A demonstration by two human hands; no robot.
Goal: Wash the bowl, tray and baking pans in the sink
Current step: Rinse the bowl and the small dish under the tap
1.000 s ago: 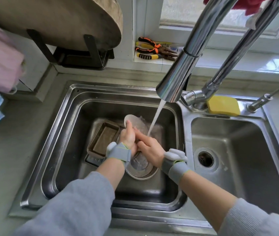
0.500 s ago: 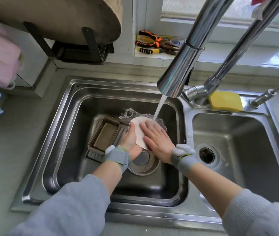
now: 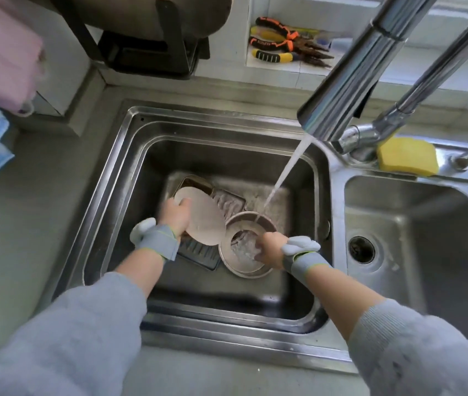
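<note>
Steel sink (image 3: 130,178) with tap running; round baking pan (image 3: 251,274) on the basin floor under the stream, right hand (image 3: 268,248) reaching inside, fingers blurred, cannot tell; left hand (image 3: 175,214) pinching pale disc (image 3: 202,217) at its edge; wet, could slip.

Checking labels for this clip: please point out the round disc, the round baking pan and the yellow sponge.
round disc (image 3: 202,217): head view, middle of its flat face.
round baking pan (image 3: 228,261): head view, near-left rim.
yellow sponge (image 3: 407,156): head view, middle of its top.
</note>
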